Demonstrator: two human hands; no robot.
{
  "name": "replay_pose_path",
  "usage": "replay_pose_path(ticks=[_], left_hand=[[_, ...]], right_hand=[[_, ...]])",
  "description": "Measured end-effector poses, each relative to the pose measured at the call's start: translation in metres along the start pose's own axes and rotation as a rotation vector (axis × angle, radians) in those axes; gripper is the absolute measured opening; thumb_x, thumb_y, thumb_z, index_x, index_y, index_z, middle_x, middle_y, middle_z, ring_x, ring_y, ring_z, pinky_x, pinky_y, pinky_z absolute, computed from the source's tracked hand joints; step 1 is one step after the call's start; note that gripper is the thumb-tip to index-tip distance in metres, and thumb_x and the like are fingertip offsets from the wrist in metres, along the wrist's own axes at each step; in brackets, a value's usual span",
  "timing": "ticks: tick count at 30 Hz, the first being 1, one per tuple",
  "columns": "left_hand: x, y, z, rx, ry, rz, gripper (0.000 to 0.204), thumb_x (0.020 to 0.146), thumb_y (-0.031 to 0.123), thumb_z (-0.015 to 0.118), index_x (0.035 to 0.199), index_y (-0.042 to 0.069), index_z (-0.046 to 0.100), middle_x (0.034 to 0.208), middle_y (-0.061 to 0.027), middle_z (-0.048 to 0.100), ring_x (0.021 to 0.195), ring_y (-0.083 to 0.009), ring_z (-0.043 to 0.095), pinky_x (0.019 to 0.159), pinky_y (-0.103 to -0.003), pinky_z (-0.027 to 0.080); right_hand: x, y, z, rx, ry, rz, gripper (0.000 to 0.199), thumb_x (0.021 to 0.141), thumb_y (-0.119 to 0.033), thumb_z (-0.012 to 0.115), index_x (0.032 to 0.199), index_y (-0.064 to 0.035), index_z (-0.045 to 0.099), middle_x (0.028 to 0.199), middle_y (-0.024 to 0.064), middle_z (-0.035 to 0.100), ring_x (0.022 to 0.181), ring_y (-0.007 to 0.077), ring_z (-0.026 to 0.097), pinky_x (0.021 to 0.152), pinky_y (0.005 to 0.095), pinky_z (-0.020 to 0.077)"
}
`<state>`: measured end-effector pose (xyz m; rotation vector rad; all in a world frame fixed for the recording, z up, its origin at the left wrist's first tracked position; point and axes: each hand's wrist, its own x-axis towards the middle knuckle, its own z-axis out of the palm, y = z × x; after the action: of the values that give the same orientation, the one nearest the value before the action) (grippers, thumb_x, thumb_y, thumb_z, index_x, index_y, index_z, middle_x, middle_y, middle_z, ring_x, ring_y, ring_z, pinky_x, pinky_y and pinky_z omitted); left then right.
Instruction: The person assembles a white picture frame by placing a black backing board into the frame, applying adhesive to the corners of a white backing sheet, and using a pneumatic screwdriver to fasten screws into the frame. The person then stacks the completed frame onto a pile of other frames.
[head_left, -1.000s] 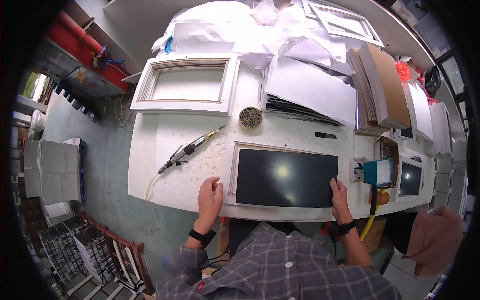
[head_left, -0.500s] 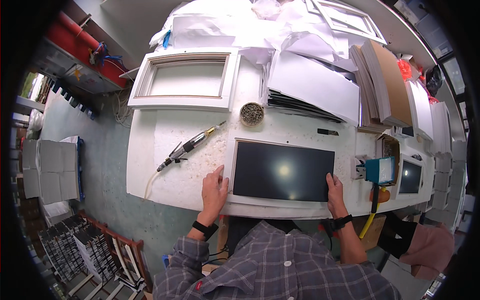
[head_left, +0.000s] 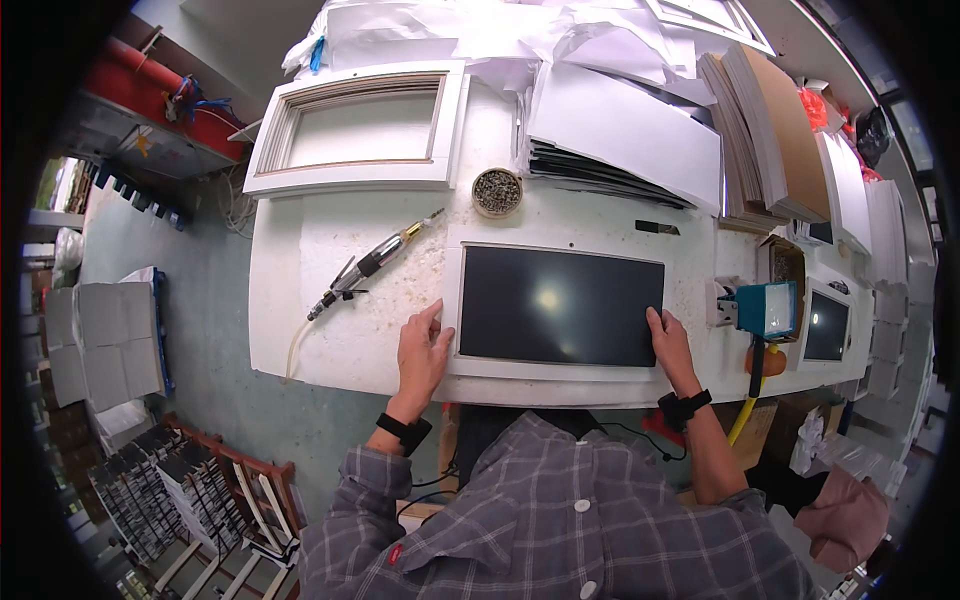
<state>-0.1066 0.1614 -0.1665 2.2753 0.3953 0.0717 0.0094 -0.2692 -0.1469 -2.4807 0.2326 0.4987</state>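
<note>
A glossy dark rectangular panel (head_left: 562, 320) lies within a white frame (head_left: 590, 372) at the front edge of the white worktable (head_left: 345, 345). My left hand (head_left: 423, 355) is open at the frame's left side, thumb apart and fingers stretched forward. At the panel's right edge, my right hand (head_left: 674, 350) rests its fingertips, fingers apart, without a closed grip. An air screwdriver (head_left: 370, 265) with a hose lies left of the frame. Behind the frame sits a round tub of small screws (head_left: 497, 193). A small dark blade-like tool (head_left: 657, 228) lies toward the right.
Stacked white frames (head_left: 355, 175) stand back left; white sheets (head_left: 625, 125) and brown-faced boards (head_left: 775, 130) fill the back. A teal box-shaped device (head_left: 768, 308) and a yellow-handled tool (head_left: 742, 420) are at right. A co-worker's pink-clad arm (head_left: 845, 510) shows lower right.
The whole view has shifted, so the table appears higher. The panel now looks more evenly set within the frame, its lower edge inside the border. Both hands stay at the sides.
</note>
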Motion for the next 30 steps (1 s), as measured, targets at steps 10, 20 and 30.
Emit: replay_pose_path(ticks=[10, 20, 30], left_hand=[[0.003, 0.021, -0.004, 0.093, -0.054, 0.008, 0.061, 0.086, 0.007, 0.077, 0.142, 0.003, 0.055, 0.110, -0.0146, 0.061, 0.104, -0.0318, 0.058, 0.093, -0.042, 0.048], [0.048, 0.119, 0.073, 0.509, -0.482, 0.575, 0.122, 0.064, 0.051, 0.092, 0.163, 0.013, 0.032, 0.168, -0.0242, 0.024, 0.156, -0.0461, 0.021, 0.124, -0.062, 0.020], [0.057, 0.109, 0.068, 0.613, -0.552, 0.571, 0.122, 0.067, 0.059, 0.087, 0.164, 0.013, 0.029, 0.170, -0.0255, 0.017, 0.156, -0.0489, 0.016, 0.119, -0.072, 0.017]], right_hand=[[0.008, -0.031, -0.051, -0.521, 0.011, -0.246, 0.051, 0.095, -0.051, 0.069, 0.085, -0.0007, 0.073, 0.077, 0.0196, 0.070, 0.073, 0.0377, 0.069, 0.064, 0.0471, 0.0542], [-0.048, 0.004, -0.005, -0.434, 0.004, -0.461, 0.101, 0.080, -0.046, 0.083, 0.157, -0.0024, 0.036, 0.166, 0.0210, 0.029, 0.152, 0.0470, 0.026, 0.122, 0.0592, 0.0272], [-0.047, -0.003, 0.007, -0.438, -0.020, -0.410, 0.104, 0.077, -0.045, 0.085, 0.159, -0.0048, 0.035, 0.167, 0.0185, 0.029, 0.154, 0.0454, 0.024, 0.123, 0.0598, 0.0264]])
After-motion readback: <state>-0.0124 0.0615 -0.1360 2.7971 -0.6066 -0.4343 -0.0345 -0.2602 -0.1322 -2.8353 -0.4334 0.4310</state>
